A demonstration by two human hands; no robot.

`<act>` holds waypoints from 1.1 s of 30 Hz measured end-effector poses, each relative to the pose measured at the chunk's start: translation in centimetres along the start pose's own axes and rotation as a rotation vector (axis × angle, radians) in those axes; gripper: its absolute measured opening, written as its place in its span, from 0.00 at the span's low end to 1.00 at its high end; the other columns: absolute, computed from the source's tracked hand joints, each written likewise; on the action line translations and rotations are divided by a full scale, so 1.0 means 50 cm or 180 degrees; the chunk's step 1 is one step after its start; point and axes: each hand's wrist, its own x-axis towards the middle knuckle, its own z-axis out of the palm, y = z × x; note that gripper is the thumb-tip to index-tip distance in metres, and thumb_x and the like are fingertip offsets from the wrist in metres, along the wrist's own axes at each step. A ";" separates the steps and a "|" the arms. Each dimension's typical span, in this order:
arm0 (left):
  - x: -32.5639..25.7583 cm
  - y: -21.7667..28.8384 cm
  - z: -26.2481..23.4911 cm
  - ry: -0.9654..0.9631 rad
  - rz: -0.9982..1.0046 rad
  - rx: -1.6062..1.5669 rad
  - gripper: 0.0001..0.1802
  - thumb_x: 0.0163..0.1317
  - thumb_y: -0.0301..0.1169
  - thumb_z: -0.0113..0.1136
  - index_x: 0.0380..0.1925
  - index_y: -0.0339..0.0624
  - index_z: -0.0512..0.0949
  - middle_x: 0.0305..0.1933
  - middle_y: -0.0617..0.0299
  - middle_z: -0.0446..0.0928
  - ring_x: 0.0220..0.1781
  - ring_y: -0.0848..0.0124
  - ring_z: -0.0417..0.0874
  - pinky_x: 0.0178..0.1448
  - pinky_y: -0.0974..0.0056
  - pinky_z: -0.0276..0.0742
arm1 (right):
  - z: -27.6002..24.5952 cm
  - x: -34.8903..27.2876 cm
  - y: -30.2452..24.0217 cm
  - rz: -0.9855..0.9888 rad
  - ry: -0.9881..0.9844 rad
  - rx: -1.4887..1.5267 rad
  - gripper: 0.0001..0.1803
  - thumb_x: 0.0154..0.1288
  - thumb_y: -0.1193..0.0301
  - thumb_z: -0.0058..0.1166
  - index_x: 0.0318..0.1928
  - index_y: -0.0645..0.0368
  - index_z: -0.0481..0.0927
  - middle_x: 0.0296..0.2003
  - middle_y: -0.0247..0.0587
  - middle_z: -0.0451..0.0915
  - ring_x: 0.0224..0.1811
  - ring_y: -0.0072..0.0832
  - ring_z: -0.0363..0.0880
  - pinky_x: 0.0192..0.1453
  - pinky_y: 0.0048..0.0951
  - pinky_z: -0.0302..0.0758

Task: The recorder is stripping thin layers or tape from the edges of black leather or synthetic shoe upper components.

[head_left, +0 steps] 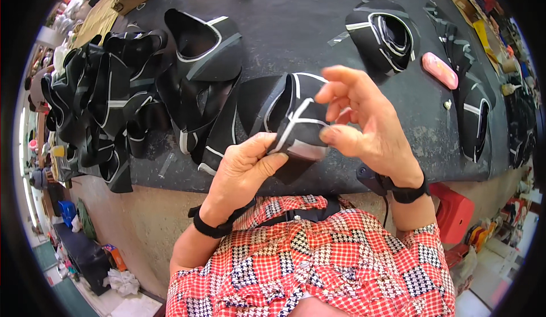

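Note:
My left hand (242,166) pinches the lower left edge of a black shaped piece (310,132) that looks like soft sheet material. Pale strips cross on it in a Y, and a grey band runs along its lower part. My right hand (364,126) is raised at the piece's right side, fingers curved and apart from the thumb. Its thumb tip is at the piece's edge; whether it touches I cannot tell. Behind the held piece lies more black material (255,103) with pale edging, partly covered by it.
A heap of similar black pieces (116,103) covers the table's left side, beside a hollow one (207,49). Another hollow piece (381,35) stands at the far right, near a pink case (439,70). More pieces (475,115) line the right edge. A red stool (452,211) stands below the table.

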 end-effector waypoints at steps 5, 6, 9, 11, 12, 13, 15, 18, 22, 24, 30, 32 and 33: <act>0.003 -0.016 0.022 -0.0194 -0.0050 -0.0183 0.14 0.61 0.21 0.53 0.48 0.33 0.71 0.37 0.66 0.76 0.39 0.82 0.73 0.45 0.75 0.70 | 0.000 0.029 -0.008 0.0650 -0.0674 0.0664 0.13 0.54 0.76 0.58 0.40 0.66 0.74 0.28 0.33 0.76 0.27 0.14 0.72 0.29 0.17 0.70; 0.003 -0.014 0.023 -0.0187 -0.0079 -0.0509 0.14 0.61 0.20 0.52 0.48 0.33 0.71 0.39 0.65 0.76 0.41 0.81 0.74 0.48 0.74 0.70 | 0.001 0.030 -0.004 0.0698 -0.0825 0.0674 0.10 0.55 0.77 0.57 0.37 0.67 0.75 0.27 0.33 0.76 0.27 0.14 0.72 0.29 0.16 0.69; -0.001 -0.015 0.028 0.0002 -0.0039 -0.1193 0.18 0.61 0.17 0.48 0.52 0.34 0.65 0.45 0.59 0.75 0.48 0.76 0.75 0.53 0.71 0.70 | 0.035 -0.010 0.000 -0.0649 -0.0304 -0.0023 0.07 0.51 0.79 0.57 0.32 0.65 0.75 0.25 0.34 0.74 0.25 0.20 0.73 0.28 0.22 0.72; 0.001 -0.017 0.029 0.0030 0.0122 -0.1359 0.26 0.61 0.15 0.46 0.59 0.37 0.56 0.50 0.54 0.73 0.51 0.72 0.75 0.55 0.69 0.70 | 0.066 -0.030 0.002 -0.2010 -0.0219 -0.0847 0.10 0.46 0.77 0.57 0.32 0.63 0.74 0.26 0.38 0.73 0.26 0.28 0.74 0.29 0.26 0.74; 0.001 -0.016 0.030 -0.0048 0.0189 -0.1487 0.30 0.60 0.14 0.45 0.62 0.40 0.51 0.51 0.52 0.72 0.51 0.71 0.75 0.55 0.68 0.70 | 0.087 -0.043 0.008 -0.2434 -0.0188 -0.1047 0.12 0.43 0.76 0.56 0.32 0.63 0.74 0.27 0.39 0.72 0.27 0.32 0.75 0.29 0.28 0.75; 0.008 -0.008 0.046 0.0229 0.0108 -0.1430 0.35 0.59 0.12 0.45 0.65 0.44 0.46 0.53 0.50 0.71 0.52 0.70 0.74 0.56 0.68 0.70 | 0.102 -0.057 0.016 -0.2537 -0.0349 -0.1224 0.14 0.43 0.74 0.54 0.35 0.65 0.72 0.28 0.38 0.71 0.28 0.31 0.75 0.30 0.28 0.75; 0.009 -0.013 0.051 0.0407 0.0212 -0.1089 0.34 0.57 0.11 0.47 0.63 0.42 0.52 0.55 0.51 0.69 0.52 0.70 0.74 0.57 0.67 0.69 | 0.096 -0.078 0.015 -0.2484 -0.1079 -0.1371 0.15 0.46 0.73 0.53 0.36 0.66 0.71 0.29 0.38 0.71 0.28 0.27 0.75 0.29 0.25 0.75; -0.006 -0.048 0.016 0.0032 0.0800 -0.0622 0.24 0.57 0.10 0.47 0.55 0.32 0.65 0.55 0.54 0.69 0.55 0.72 0.71 0.57 0.69 0.68 | 0.009 -0.084 -0.015 -0.2282 -0.0970 -0.1070 0.11 0.48 0.74 0.54 0.35 0.62 0.75 0.29 0.37 0.76 0.25 0.23 0.77 0.25 0.22 0.75; -0.026 -0.058 0.016 0.0164 0.0194 -0.1283 0.32 0.50 0.10 0.47 0.58 0.39 0.61 0.52 0.54 0.69 0.57 0.68 0.69 0.59 0.65 0.65 | -0.082 -0.021 0.063 0.0712 -0.0008 0.0356 0.12 0.58 0.73 0.55 0.41 0.66 0.72 0.29 0.34 0.76 0.30 0.18 0.75 0.33 0.20 0.73; -0.007 -0.054 0.025 -0.0046 0.0117 -0.1852 0.37 0.49 0.12 0.48 0.63 0.43 0.55 0.55 0.50 0.67 0.59 0.64 0.68 0.61 0.61 0.63 | -0.055 -0.038 0.094 0.1619 -0.0155 0.1351 0.17 0.57 0.74 0.55 0.45 0.67 0.67 0.31 0.38 0.76 0.32 0.21 0.76 0.36 0.19 0.73; 0.018 -0.012 0.049 -0.0029 -0.0349 0.0055 0.46 0.49 0.18 0.53 0.67 0.46 0.42 0.60 0.44 0.62 0.59 0.57 0.69 0.60 0.58 0.66 | -0.002 -0.021 0.113 0.0963 0.0214 0.2227 0.21 0.56 0.75 0.57 0.47 0.69 0.64 0.31 0.38 0.76 0.32 0.20 0.76 0.34 0.21 0.75; 0.029 -0.001 0.060 0.0187 -0.0471 0.2124 0.46 0.50 0.20 0.57 0.66 0.41 0.43 0.59 0.47 0.65 0.56 0.62 0.73 0.57 0.65 0.70 | -0.002 -0.021 0.101 0.0787 0.0169 0.1199 0.24 0.54 0.76 0.58 0.49 0.68 0.62 0.30 0.40 0.77 0.30 0.23 0.78 0.32 0.23 0.75; 0.038 -0.005 0.072 0.0366 -0.0499 0.0326 0.45 0.50 0.19 0.57 0.66 0.39 0.44 0.58 0.49 0.66 0.56 0.63 0.73 0.58 0.64 0.70 | 0.000 -0.023 0.091 0.0700 0.0159 0.0615 0.25 0.53 0.77 0.58 0.50 0.67 0.62 0.29 0.41 0.77 0.29 0.25 0.78 0.32 0.24 0.75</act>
